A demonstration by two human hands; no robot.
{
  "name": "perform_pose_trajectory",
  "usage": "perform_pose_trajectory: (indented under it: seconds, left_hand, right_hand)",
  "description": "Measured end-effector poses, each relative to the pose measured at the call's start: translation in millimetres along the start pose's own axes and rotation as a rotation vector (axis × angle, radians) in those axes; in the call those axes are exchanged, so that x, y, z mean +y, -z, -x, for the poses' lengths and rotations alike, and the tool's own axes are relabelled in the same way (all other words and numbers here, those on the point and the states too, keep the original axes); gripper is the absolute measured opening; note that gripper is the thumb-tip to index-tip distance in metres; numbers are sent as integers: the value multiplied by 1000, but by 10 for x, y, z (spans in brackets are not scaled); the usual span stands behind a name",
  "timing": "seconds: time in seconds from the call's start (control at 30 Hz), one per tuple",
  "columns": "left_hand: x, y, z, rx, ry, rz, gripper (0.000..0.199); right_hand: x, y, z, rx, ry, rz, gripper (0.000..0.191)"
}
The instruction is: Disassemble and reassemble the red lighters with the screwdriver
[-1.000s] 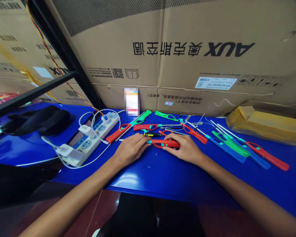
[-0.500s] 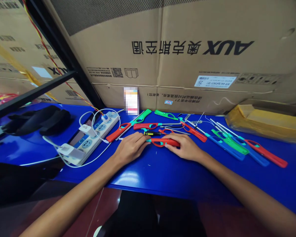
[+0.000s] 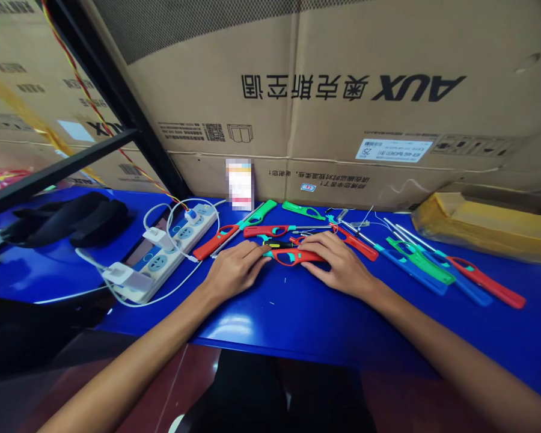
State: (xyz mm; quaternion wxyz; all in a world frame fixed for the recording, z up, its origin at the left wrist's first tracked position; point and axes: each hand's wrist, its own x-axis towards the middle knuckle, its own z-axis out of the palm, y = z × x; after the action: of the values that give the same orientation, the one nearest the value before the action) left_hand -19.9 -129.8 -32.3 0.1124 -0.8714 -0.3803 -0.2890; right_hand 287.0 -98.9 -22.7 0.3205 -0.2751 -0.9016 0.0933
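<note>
A red long-reach lighter [image 3: 292,257] with a turquoise collar lies level just above the blue table, between my two hands. My left hand [image 3: 232,270] pinches its nozzle end; the metal tube is hidden under the fingers. Around the handle, my right hand [image 3: 342,263] is closed, with fingers over the top and thumb below, covering the butt end. A black and yellow screwdriver [image 3: 278,245] lies right behind the held lighter. Farther back rest another red lighter [image 3: 261,231], a red and turquoise lighter [image 3: 211,242] and a green handle shell [image 3: 303,210].
Several blue, green and red lighters [image 3: 487,281] lie at the right. A white power strip [image 3: 166,255] with chargers and cables stands left. A phone-like screen [image 3: 240,185] leans on the large cardboard box [image 3: 324,132]. A taped yellowish package [image 3: 487,225] sits back right.
My right hand's fingers have shifted left and stretched farther over the lighter's handle. The lighter has moved slightly left and tilted a little. My left hand keeps its pinch.
</note>
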Motion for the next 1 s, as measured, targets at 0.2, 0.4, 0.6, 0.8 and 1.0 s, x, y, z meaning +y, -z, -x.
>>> perform_pose_trajectory:
  seconds: [0.2,0.4,0.6,0.8,1.0]
  left_hand:
    - [9,10,5,6,-5,-8,25]
    - [3,9,-5,5,-16,-26,24]
    - [5,7,-11,21,-33,1,23]
    - [9,20,-16,29,-27,33,22]
    - [-1,5,-8,17,-35,48,21]
  right_hand:
    - [-9,-31,13,14,12,-16,30]
    - [-16,-41,3,-26,-6,-48,19]
    - [-13,-53,17,-82,-68,-82,19]
    - [49,-59,54,-65,-201,-138,30]
    - [89,-62,61,-65,-207,-145,22]
